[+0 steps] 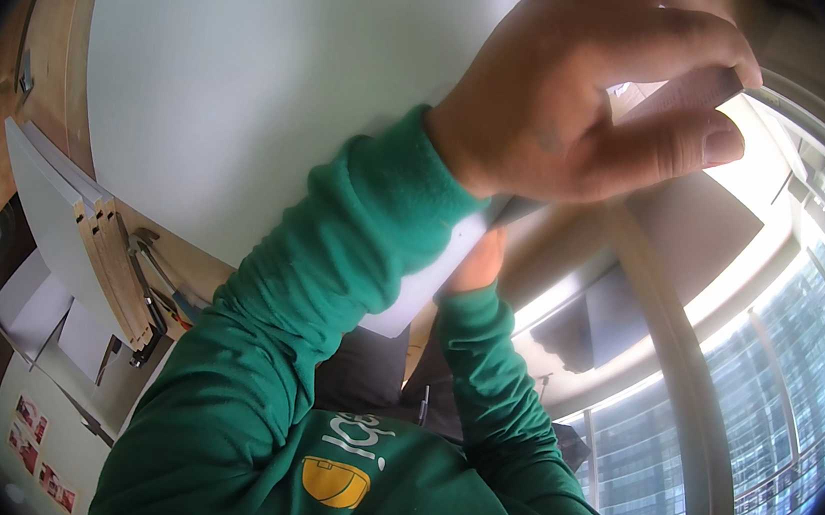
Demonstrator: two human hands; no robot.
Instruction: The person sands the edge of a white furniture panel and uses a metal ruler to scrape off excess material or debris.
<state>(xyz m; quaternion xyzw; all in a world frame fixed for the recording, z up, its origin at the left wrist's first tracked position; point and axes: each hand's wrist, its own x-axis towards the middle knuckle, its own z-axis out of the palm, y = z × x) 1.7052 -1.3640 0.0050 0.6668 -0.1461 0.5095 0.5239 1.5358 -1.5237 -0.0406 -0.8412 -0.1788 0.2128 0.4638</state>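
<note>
My left hand (549,111) reaches up and across to the right, close to the camera. Its thumb and bent fingers are closed around a narrow grey-brown strip (696,91). Below that wrist, a flat white panel (418,303) slants down toward my lap. Whether the strip and this panel are one piece, I cannot tell. My right hand (481,263) is lower, beside the white panel and partly covered by my left wrist; its fingers are hidden. A large pale white board (199,84) fills the upper left, behind my left forearm.
White-faced panels with wooden edges (83,233) lean at the left. Beside them is a tool with a grey handle (169,282). A white surface with small pictures (36,439) is at lower left. At right, a pale window frame (679,356) stands before large glass panes.
</note>
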